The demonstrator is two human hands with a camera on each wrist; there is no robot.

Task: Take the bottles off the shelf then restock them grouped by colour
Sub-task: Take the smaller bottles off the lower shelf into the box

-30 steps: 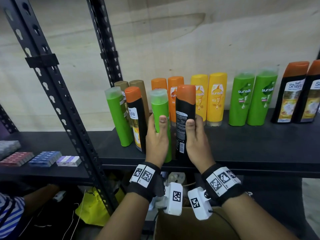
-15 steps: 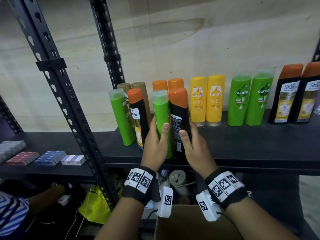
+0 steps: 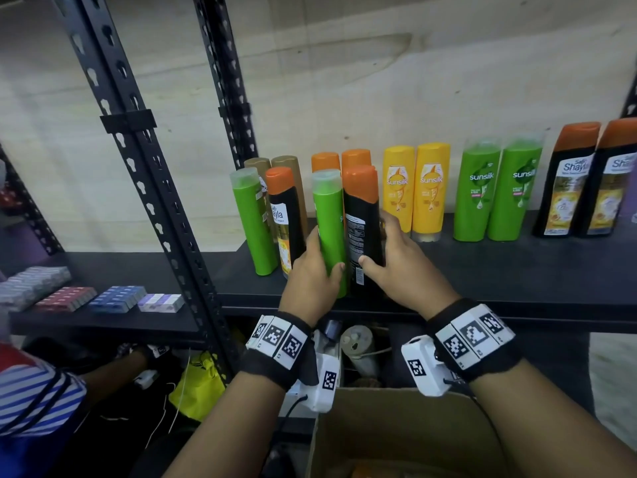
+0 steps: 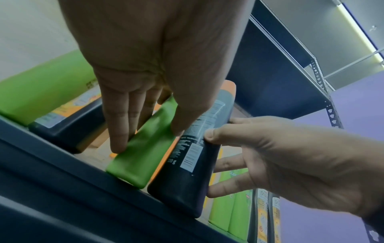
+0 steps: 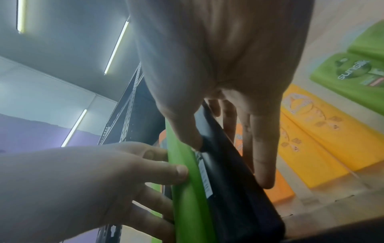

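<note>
My left hand (image 3: 317, 267) grips a green bottle (image 3: 329, 229), thumb on its front and fingers along its left side. Beside it, my right hand (image 3: 389, 257) grips a black bottle with an orange cap (image 3: 362, 222). Both bottles stand upright and touching near the front edge of the black shelf (image 3: 499, 277). The left wrist view shows the green bottle (image 4: 141, 156) and black bottle (image 4: 187, 172) with their bases on the shelf. In the right wrist view, my right hand (image 5: 224, 131) has its thumb and fingers on either side of the black bottle (image 5: 234, 189).
Another green bottle (image 3: 253, 222) and a black one (image 3: 286, 215) stand to the left. Gold (image 3: 286, 163), orange (image 3: 325, 162), yellow (image 3: 415, 188), green (image 3: 499, 191) and black (image 3: 586, 181) pairs line the back. A cardboard box (image 3: 396, 432) sits below. A slotted upright (image 3: 151, 188) stands left.
Both hands have moved the green and black bottles back from the shelf's front edge and set them lower, standing on the shelf. My thumbs now sit lower on the bottles.
</note>
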